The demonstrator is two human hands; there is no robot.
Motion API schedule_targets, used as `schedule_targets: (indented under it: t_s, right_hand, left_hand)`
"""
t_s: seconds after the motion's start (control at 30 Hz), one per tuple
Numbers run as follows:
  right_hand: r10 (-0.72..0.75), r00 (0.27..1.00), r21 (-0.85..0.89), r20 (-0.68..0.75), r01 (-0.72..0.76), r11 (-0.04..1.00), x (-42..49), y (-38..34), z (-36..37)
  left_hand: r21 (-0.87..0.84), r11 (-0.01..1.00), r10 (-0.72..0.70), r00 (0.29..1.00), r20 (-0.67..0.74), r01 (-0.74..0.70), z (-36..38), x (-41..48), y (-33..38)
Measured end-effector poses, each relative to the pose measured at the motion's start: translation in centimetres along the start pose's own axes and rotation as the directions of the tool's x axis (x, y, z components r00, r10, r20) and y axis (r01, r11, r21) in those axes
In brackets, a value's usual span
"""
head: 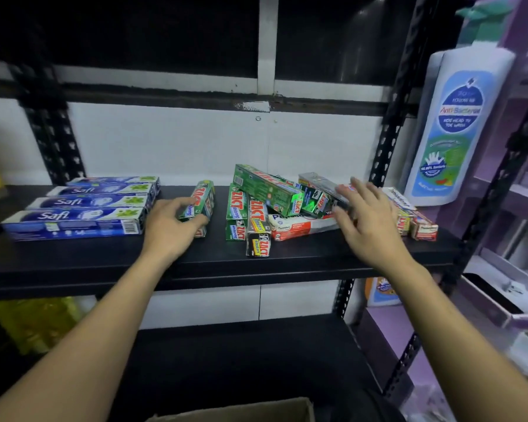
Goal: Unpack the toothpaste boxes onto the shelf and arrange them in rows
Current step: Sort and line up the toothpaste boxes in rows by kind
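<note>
Black metal shelf (104,263) bears four blue Safi toothpaste boxes (83,205) in a row at its left. Our left hand (171,228) curls thumb and fingers round a green Zact toothpaste box (201,197) just beside them. Our right hand (369,219), fingers spread and holding nothing, reaches the jumbled pile of green, silver and red-white boxes (265,190); we cannot tell whether it touches

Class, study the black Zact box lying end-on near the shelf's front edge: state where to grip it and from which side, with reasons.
Pinch the near end of the black Zact box across its long sides, coming from the front. That end juts past the green Zact box and the Pepsodent box flanking it, so probably only there are both sides free.
</note>
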State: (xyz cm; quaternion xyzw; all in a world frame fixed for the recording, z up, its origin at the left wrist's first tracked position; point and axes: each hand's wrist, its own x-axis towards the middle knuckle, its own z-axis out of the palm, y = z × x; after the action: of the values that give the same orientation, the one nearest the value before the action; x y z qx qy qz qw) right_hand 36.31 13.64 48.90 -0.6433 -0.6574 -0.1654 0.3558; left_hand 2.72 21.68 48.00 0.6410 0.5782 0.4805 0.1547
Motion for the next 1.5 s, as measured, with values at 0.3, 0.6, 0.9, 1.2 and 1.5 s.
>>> schedule_targets:
  t_s: [0.3,0.6,0.9,1.2,1.5]
  right_hand:
    - [-0.364,0.930,0.210,0.043,0.348,0.914,-0.7,-11.4,2.8]
    - [-0.335,0.852,0.139,0.403,0.305,0.942,3.0,-14.9,3.8]
    - [-0.425,0.607,0.146,0.672,0.453,0.879,8.9,-20.5,9.2]
    - [-0.223,0.701,-0.101,0.677,0.389,0.916,11.5,-23.4,15.1]
    - [0.021,0.822,-0.130,0.569,0.065,0.989,13.9,-25.1,20.8]
  left_hand:
    - [0.109,0.994,0.030,0.996,-0.088,-0.020,-2.8,-2.0,-1.6]
    - [0.264,0.956,0.127,0.992,0.018,-0.127,-3.1,-2.4,-1.9]
    - [0.477,0.838,0.287,0.957,0.031,-0.266,-9.5,0.5,-4.9]
    - [0.651,0.748,0.093,0.992,0.086,-0.126,-11.7,5.7,-11.2]
    - [0.691,0.712,0.052,0.991,0.124,-0.124,-11.4,6.1,-11.6]
